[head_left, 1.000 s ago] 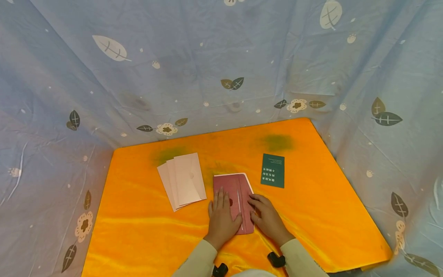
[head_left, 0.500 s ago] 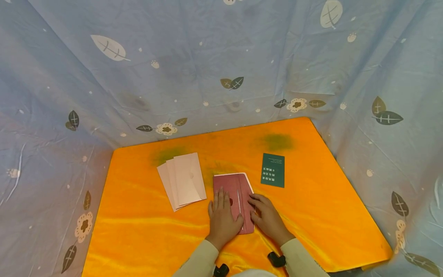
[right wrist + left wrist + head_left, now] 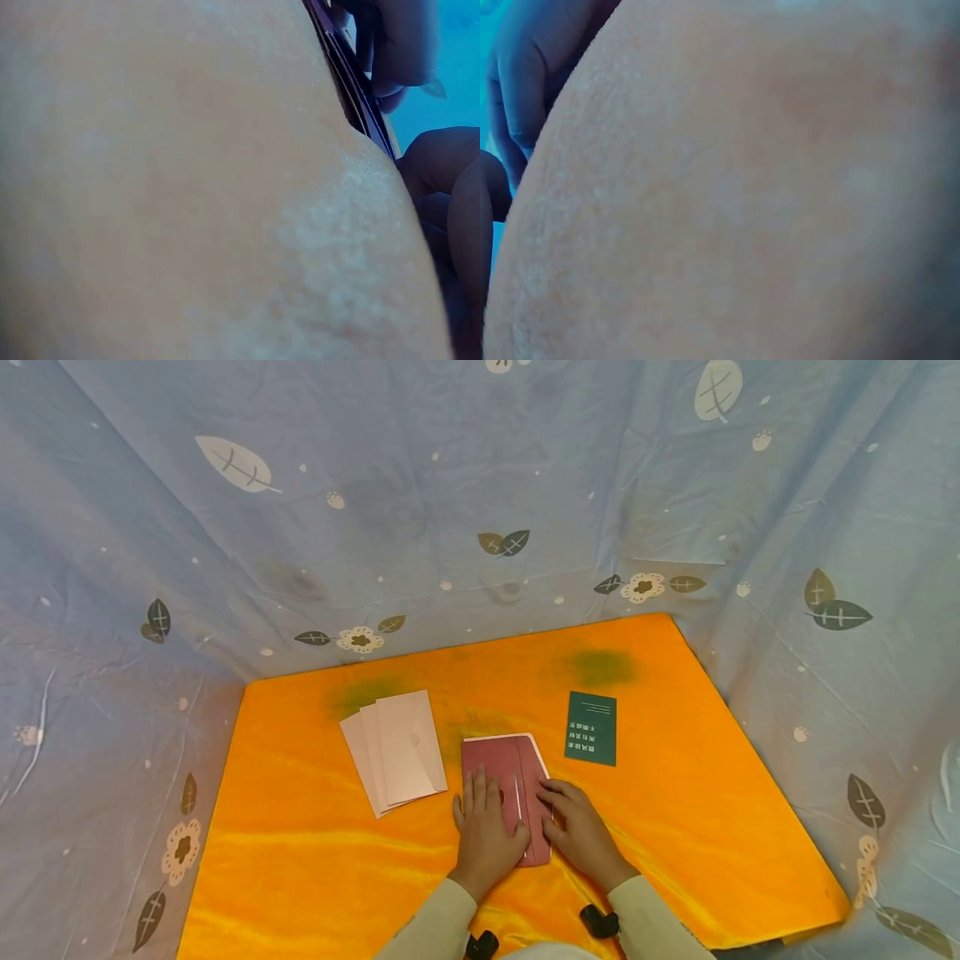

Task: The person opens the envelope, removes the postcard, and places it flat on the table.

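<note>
A dark red envelope (image 3: 487, 753) lies on the orange cloth in the head view, a pale edge showing along its top and upper right side. My left hand (image 3: 486, 831) rests flat on its left half, fingers pointing away from me, partly covering a small dark red seal. At the right edge, my right hand (image 3: 583, 831) holds the envelope with bent fingers and thumb. Layered edges of the envelope (image 3: 349, 75) show beside the fingers (image 3: 409, 41) in the right wrist view. Skin fills most of the left wrist view, with fingers (image 3: 521, 97) at its left side.
Several pale pink envelopes (image 3: 412, 752) lie fanned to the left. A green card (image 3: 592, 728) with white writing is at the right, beyond my right hand. The orange cloth (image 3: 300, 877) covers the table, and patterned blue-grey curtains (image 3: 420, 468) surround it.
My left hand has slid slightly to the right on the red envelope, covering more of the seal. The right hand and the other papers look unmoved.
</note>
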A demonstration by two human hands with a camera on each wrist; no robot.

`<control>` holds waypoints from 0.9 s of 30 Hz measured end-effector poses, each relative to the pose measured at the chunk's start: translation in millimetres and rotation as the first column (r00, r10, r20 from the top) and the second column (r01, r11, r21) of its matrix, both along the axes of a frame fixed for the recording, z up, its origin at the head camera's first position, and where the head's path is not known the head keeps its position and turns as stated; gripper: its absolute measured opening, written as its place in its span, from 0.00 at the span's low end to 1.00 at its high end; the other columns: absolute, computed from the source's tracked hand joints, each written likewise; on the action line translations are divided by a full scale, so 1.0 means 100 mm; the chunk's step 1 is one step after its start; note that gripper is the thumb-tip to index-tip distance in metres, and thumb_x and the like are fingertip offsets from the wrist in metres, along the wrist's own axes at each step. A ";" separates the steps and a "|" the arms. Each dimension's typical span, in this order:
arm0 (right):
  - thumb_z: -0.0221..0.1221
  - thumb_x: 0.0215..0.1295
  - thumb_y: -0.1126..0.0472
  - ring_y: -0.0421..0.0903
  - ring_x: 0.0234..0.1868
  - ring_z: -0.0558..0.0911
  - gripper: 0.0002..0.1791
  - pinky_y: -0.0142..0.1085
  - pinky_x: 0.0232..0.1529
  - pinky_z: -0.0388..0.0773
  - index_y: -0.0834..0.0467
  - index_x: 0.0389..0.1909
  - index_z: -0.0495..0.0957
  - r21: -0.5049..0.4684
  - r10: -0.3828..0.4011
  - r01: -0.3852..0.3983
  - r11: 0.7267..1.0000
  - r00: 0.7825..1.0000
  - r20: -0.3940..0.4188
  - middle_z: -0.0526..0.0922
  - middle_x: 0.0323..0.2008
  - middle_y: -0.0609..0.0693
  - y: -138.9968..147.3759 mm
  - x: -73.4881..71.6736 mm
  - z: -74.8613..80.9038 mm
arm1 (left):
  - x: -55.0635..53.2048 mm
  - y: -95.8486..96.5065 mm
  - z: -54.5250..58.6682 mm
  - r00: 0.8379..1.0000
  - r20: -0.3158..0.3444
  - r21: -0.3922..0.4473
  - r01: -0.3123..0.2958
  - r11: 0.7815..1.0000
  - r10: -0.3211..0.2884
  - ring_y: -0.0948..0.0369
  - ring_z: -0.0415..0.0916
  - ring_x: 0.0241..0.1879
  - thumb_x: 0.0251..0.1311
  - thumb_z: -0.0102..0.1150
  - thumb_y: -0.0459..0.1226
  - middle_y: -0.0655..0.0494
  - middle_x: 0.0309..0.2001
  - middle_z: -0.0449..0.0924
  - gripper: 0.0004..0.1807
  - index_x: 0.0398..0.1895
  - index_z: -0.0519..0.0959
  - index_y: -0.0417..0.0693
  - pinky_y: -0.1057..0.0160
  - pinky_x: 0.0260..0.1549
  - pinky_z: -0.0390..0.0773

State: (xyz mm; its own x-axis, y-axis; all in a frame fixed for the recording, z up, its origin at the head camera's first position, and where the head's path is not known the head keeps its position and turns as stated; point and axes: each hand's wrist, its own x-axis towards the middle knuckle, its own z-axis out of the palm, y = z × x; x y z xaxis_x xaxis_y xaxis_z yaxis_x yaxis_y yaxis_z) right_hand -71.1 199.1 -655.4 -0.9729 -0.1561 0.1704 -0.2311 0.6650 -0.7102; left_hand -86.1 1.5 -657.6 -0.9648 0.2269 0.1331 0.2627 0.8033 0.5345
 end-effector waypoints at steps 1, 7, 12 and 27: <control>0.74 0.68 0.67 0.60 0.71 0.74 0.27 0.56 0.70 0.71 0.63 0.68 0.83 -0.002 -0.001 0.001 1.000 1.000 0.003 0.78 0.71 0.55 0.00 0.00 0.00 | 0.00 0.00 0.00 1.000 -0.003 0.014 -0.001 1.000 0.001 0.39 0.44 0.84 0.62 0.68 0.50 0.38 0.84 0.55 0.45 0.78 0.69 0.36 0.24 0.72 0.45; 0.74 0.68 0.67 0.60 0.71 0.75 0.27 0.57 0.71 0.71 0.63 0.67 0.83 -0.002 -0.006 0.006 1.000 1.000 0.008 0.78 0.71 0.54 0.00 0.00 0.01 | 0.01 -0.03 0.02 1.000 -0.003 0.098 0.008 0.995 -0.008 0.42 0.47 0.84 0.59 0.70 0.48 0.42 0.84 0.56 0.46 0.79 0.69 0.37 0.26 0.74 0.45; 0.74 0.68 0.67 0.60 0.70 0.75 0.26 0.58 0.69 0.72 0.63 0.67 0.84 -0.006 -0.006 0.006 1.000 1.000 -0.009 0.78 0.70 0.54 -0.01 0.00 0.00 | 0.03 -0.06 0.02 1.000 -0.020 0.165 0.018 0.986 -0.015 0.42 0.51 0.83 0.58 0.72 0.47 0.42 0.84 0.59 0.44 0.77 0.72 0.39 0.28 0.75 0.47; 0.74 0.68 0.68 0.62 0.70 0.75 0.26 0.57 0.70 0.72 0.65 0.66 0.84 0.015 0.010 -0.010 1.000 1.000 -0.013 0.78 0.70 0.56 -0.01 0.00 0.01 | 0.04 -0.08 -0.03 0.999 -0.047 0.234 0.023 0.972 -0.012 0.44 0.55 0.82 0.58 0.73 0.45 0.45 0.82 0.62 0.40 0.73 0.74 0.40 0.29 0.75 0.49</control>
State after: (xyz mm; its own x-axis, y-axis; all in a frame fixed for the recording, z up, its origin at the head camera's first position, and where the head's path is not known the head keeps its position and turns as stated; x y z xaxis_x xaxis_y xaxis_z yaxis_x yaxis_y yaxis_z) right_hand -71.1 198.6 -654.3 -0.9690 -0.1686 0.1805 -0.2470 0.6732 -0.6970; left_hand -81.8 -6.0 -661.0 -0.9528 0.2007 0.2276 0.3034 0.6524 0.6945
